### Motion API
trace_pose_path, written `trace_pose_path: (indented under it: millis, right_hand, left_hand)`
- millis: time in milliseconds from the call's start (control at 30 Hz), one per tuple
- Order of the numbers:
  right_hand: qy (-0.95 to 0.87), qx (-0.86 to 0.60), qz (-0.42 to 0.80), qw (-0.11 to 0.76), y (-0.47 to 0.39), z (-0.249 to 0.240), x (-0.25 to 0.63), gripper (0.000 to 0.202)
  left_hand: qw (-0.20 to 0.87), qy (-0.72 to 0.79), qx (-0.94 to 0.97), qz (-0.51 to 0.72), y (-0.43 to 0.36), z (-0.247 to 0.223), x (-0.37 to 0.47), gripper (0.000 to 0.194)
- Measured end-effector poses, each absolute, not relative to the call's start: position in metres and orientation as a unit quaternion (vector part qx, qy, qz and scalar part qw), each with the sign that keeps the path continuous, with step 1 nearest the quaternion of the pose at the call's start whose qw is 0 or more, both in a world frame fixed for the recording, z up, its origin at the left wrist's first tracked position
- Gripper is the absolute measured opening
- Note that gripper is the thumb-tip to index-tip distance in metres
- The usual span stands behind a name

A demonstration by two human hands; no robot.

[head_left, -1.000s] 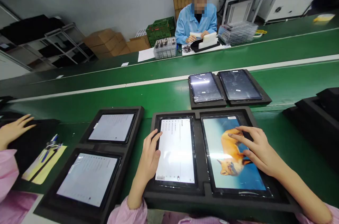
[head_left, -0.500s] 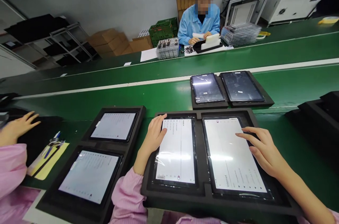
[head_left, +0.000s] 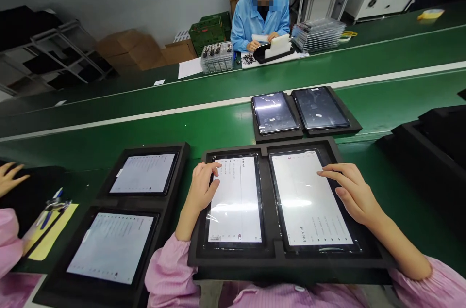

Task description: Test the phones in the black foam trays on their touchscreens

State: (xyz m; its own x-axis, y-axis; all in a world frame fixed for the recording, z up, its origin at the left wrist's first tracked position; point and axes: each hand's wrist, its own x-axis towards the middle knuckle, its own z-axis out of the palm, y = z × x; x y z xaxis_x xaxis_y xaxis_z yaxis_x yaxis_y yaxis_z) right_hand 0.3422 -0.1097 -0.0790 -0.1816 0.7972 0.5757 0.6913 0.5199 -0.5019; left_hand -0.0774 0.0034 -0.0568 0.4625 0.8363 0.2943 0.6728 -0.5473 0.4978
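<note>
Two tablets with lit white screens lie side by side in a black foam tray [head_left: 278, 250] in front of me. At the upper left corner of the left tablet [head_left: 236, 201] is my left hand [head_left: 202, 186], open, its index finger bent with the tip at the screen. My right hand [head_left: 351, 191] is open too, over the right edge of the right tablet [head_left: 306, 201], which shows the word "Internet". Its fingers are stretched out, with the tips at the screen. Neither hand grips anything.
Left stands another foam tray [head_left: 171, 211] with two lit tablets. Beyond mine, two dark-screened tablets [head_left: 320, 108] sit in foam on the green belt [head_left: 204, 126]. A neighbour's hand [head_left: 10, 179] shows far left, near pens on yellow paper [head_left: 54, 235]. A co-worker in blue [head_left: 260, 22] sits opposite.
My left hand's fingers have moved from the tablet's top edge onto its screen, the index finger now bent. My right hand keeps its place over the right tablet. The whole view has shifted slightly.
</note>
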Motion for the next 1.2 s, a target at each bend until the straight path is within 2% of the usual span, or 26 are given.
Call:
trace_pose_path:
  millis: [100, 267, 400, 500, 600, 733, 867, 1067, 1200]
  right_hand:
    - [-0.782, -0.435, 0.142, 0.423, -0.12, -0.073, 0.34, 0.047]
    - [-0.86, -0.326, 0.245, 0.305, -0.148, -0.062, 0.328, 0.051]
    - [-0.877, -0.351, 0.206, 0.257, -0.153, -0.064, 0.323, 0.047]
    - [-0.853, -0.419, 0.119, 0.288, -0.149, -0.074, 0.327, 0.039]
    - [-0.803, -0.478, 0.072, 0.348, -0.147, -0.084, 0.339, 0.033]
    - [-0.801, -0.474, 0.084, 0.355, -0.154, -0.092, 0.351, 0.034]
    - [-0.818, -0.454, 0.093, 0.34, -0.157, -0.092, 0.347, 0.038]
    - [-0.873, -0.419, 0.033, 0.247, -0.149, -0.08, 0.33, 0.051]
    - [-0.88, -0.417, -0.013, 0.229, -0.149, -0.075, 0.327, 0.043]
  left_hand:
    - [0.155, 0.433, 0.841, 0.286, 0.003, -0.055, -0.078, 0.062]
    - [0.159, 0.436, 0.838, 0.285, 0.003, -0.054, -0.077, 0.052]
    - [0.131, 0.494, 0.815, 0.273, 0.006, -0.059, -0.075, 0.043]
    - [0.134, 0.538, 0.786, 0.271, 0.005, -0.064, -0.078, 0.04]
    - [0.182, 0.569, 0.76, 0.254, -0.009, -0.068, -0.088, 0.054]
    - [0.27, 0.539, 0.776, 0.184, -0.042, -0.07, -0.1, 0.078]
    - [0.247, 0.538, 0.786, 0.178, -0.06, -0.072, -0.1, 0.082]
    - [0.217, 0.514, 0.817, 0.147, -0.059, -0.068, -0.098, 0.083]
    - [0.205, 0.52, 0.821, 0.115, -0.058, -0.063, -0.098, 0.078]
